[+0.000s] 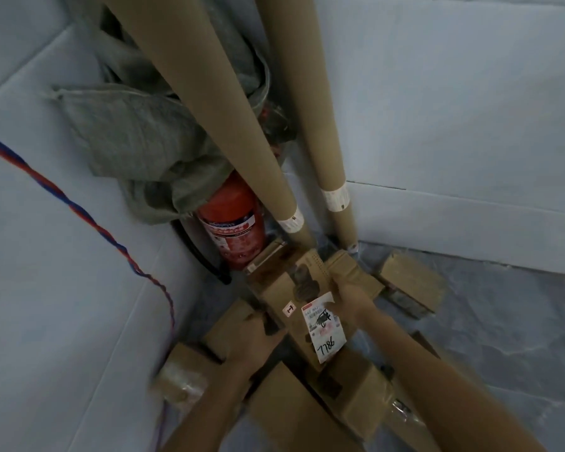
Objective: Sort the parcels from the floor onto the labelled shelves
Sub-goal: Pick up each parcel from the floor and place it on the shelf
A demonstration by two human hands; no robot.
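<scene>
While among other boxes (356,386) on the floor (503,321), gripped from both sides: long brown box (284,295) marked 7786. Left hand (252,337) curled on its left edge, right hand (349,298) on its right.

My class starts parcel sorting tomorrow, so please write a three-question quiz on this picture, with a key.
1. True or false: the tubes lie flat on the floor.
2. The red thing in the corner is: A) bucket B) extinguisher C) cone.
3. Fill in: the label on the held box reads ____.
Key: 1 false; 2 B; 3 7786.
</scene>
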